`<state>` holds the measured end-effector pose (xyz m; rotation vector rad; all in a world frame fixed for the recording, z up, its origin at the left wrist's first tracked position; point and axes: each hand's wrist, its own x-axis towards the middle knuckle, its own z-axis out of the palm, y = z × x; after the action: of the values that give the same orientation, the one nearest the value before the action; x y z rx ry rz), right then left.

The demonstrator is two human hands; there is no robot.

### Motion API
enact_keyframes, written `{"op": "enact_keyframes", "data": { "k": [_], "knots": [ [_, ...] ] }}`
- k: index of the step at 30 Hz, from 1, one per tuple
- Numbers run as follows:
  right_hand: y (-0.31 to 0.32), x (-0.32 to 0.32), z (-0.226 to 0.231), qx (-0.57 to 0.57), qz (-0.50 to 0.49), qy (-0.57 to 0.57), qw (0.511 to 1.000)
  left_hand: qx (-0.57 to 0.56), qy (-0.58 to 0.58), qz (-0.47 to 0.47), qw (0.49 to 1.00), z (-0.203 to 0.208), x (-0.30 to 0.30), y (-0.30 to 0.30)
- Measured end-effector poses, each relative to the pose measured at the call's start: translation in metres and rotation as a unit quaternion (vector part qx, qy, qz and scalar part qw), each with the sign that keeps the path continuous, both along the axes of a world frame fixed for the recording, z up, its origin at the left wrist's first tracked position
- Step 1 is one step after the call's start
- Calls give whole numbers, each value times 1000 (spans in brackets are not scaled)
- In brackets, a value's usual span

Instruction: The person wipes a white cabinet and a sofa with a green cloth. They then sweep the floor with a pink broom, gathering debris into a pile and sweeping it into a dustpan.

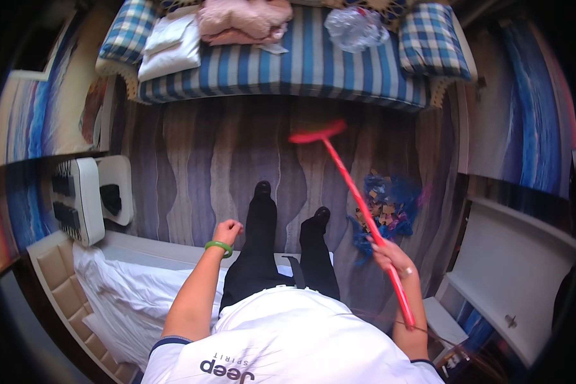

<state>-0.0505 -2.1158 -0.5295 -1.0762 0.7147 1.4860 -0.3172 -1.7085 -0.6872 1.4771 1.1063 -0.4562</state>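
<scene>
My right hand [393,258] is wrapped round the red handle of a broom [349,176], below the middle of the stick. Its wide red head, slightly blurred and greenish along the far edge, reaches out over the floor in front of the sofa. The handle's near end passes beside my right forearm. My left hand [228,229], with a green bangle on the wrist, hangs beside my left leg with its fingers curled in and nothing visible in them. Just beyond my right hand lies a blue plastic bag [390,211] with scraps of brown and pink litter.
A blue striped sofa [288,73] spans the far side, bearing cushions, a folded pink blanket [243,22] and a clear plastic bag [355,29]. At left stand a white chair-like piece [86,201] and a bed [153,281] with white bedding. A white cabinet [512,281] is at right.
</scene>
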Motion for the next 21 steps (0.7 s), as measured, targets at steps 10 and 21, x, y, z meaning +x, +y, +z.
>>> {"op": "enact_keyframes", "data": {
  "k": [10,21],
  "knots": [
    [-133,22,-99,112,-116,54,985,76,141,-233,959,7,-20,-86],
    [-204,-53,-4,51,-107,66,991,79,-56,-263,960,49,167,-159]
  ]
}}
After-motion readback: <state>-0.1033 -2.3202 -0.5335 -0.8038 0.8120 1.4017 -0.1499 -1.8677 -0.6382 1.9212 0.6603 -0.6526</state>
